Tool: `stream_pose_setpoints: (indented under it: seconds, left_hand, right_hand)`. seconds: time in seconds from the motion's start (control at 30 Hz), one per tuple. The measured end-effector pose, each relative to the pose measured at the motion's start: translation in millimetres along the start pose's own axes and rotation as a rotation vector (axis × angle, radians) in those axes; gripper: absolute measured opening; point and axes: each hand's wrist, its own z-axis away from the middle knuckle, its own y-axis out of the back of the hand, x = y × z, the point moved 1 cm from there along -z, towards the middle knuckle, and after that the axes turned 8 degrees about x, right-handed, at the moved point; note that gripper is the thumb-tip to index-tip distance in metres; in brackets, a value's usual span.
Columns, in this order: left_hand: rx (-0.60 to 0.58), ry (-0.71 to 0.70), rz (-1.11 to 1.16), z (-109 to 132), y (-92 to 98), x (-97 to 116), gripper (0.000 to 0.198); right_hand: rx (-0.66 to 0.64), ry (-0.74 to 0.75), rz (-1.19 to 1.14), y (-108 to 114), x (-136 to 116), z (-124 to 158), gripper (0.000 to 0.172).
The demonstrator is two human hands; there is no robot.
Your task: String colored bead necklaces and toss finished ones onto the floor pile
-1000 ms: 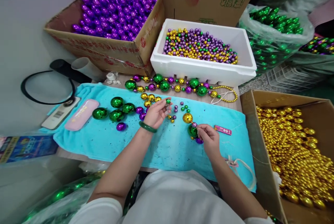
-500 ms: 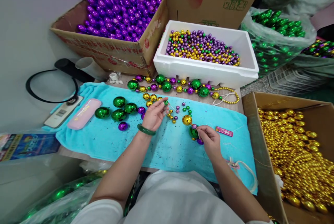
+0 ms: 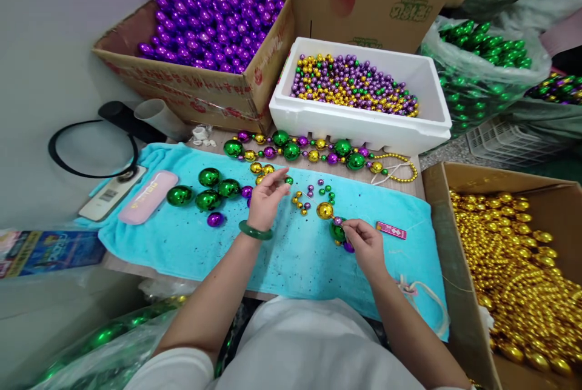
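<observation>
My right hand (image 3: 365,245) pinches a short string of beads just beside its large green bead (image 3: 337,230). A large gold bead (image 3: 324,210) and a small purple bead (image 3: 337,221) are threaded on that string, and a thin thread end sticks out past the gold bead toward the upper left. My left hand (image 3: 267,199), with a green bangle (image 3: 255,231) on the wrist, hovers over the towel with thumb and fingers apart. A small green bead (image 3: 289,181) shows by its fingertips; whether they touch it is unclear. Loose small beads (image 3: 308,192) lie between my hands.
On the blue towel (image 3: 182,250) lie large green beads (image 3: 208,200), a pink case (image 3: 148,197) and a small magenta packet (image 3: 391,230). Behind are a finished-looking bead strand (image 3: 291,151), a white foam box (image 3: 359,126) and a carton of purple beads (image 3: 191,90). A carton of gold beads (image 3: 439,179) stands right.
My left hand's fingers have parted from the thread end and shifted slightly left. My right hand stays at the green bead; the gold bead has dipped slightly.
</observation>
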Motion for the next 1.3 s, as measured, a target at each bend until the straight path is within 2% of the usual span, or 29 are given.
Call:
stream_pose_setpoints:
  seconds: [0.1, 0.13, 0.2, 0.27, 0.3, 0.37, 0.4, 0.47, 0.57, 0.63, 0.77, 0.87, 1.0, 1.13, 1.3]
  left_hand:
    - [-0.100, -0.122, -0.082, 5.1, -1.5, 4.6, 0.059]
    - [-0.112, -0.152, -0.133, 4.9, 0.6, 7.1, 0.061]
    - [-0.050, -0.245, -0.360, 0.8, 11.1, 13.5, 0.048]
    - [0.060, -0.325, -0.747, -6.2, 27.7, 19.9, 0.027]
    - [0.091, -0.320, -0.962, -9.4, 36.8, 21.9, 0.021]
    - [0.078, -0.222, -1.316, -13.1, 53.2, 21.9, 0.020]
    - [0.056, -0.161, -1.427, -13.0, 59.6, 20.0, 0.021]
    - [0.018, -0.084, -1.504, -9.8, 67.8, 13.4, 0.022]
    - [0.042, -0.086, -1.309, -3.5, 71.7, 3.2, 0.022]
    - [0.078, -0.026, -0.986, -1.2, 72.7, 0.6, 0.024]
    - [-0.005, 0.333, -0.142, 0.6, 72.1, 10.8, 0.035]
    - [-0.102, 0.464, 0.207, 2.6, 68.7, 24.7, 0.039]
    - [-0.150, 0.473, 0.321, 4.9, 63.2, 30.9, 0.034]
    - [-0.144, 0.433, 0.314, 6.0, 60.5, 27.8, 0.023]
    - [-0.135, 0.410, 0.277, 7.0, 60.3, 27.3, 0.024]
  right_hand:
    - [-0.060, -0.065, -0.037, -4.6, 3.9, -1.4, 0.025]
    - [-0.078, -0.094, -0.060, -6.1, 5.0, -1.6, 0.026]
    - [-0.094, -0.139, -0.100, -8.1, 6.0, -1.7, 0.027]
    - [-0.093, -0.155, -0.118, -8.2, 5.7, -1.5, 0.026]
    - [-0.094, -0.157, -0.121, -7.8, 5.3, -1.4, 0.026]
    - [-0.094, -0.153, -0.122, -6.7, 4.0, -1.1, 0.026]
    - [-0.094, -0.147, -0.119, -6.3, 3.3, -1.0, 0.025]
    - [-0.094, -0.131, -0.108, -6.3, 2.3, -0.5, 0.025]
    - [-0.111, -0.105, -0.077, -8.1, 1.7, 1.3, 0.024]
    - [-0.133, -0.083, -0.046, -9.3, 1.3, 3.2, 0.023]
    - [-0.173, -0.036, 0.000, -9.8, -0.3, 6.4, 0.020]
    - [-0.173, -0.025, 0.009, -9.9, -2.2, 7.3, 0.020]
    - [-0.166, -0.011, 0.011, -11.1, -5.8, 7.8, 0.020]
    - [-0.155, -0.014, 0.010, -11.5, -8.9, 8.2, 0.019]
    - [-0.153, -0.021, 0.029, -10.5, -8.3, 8.1, 0.019]
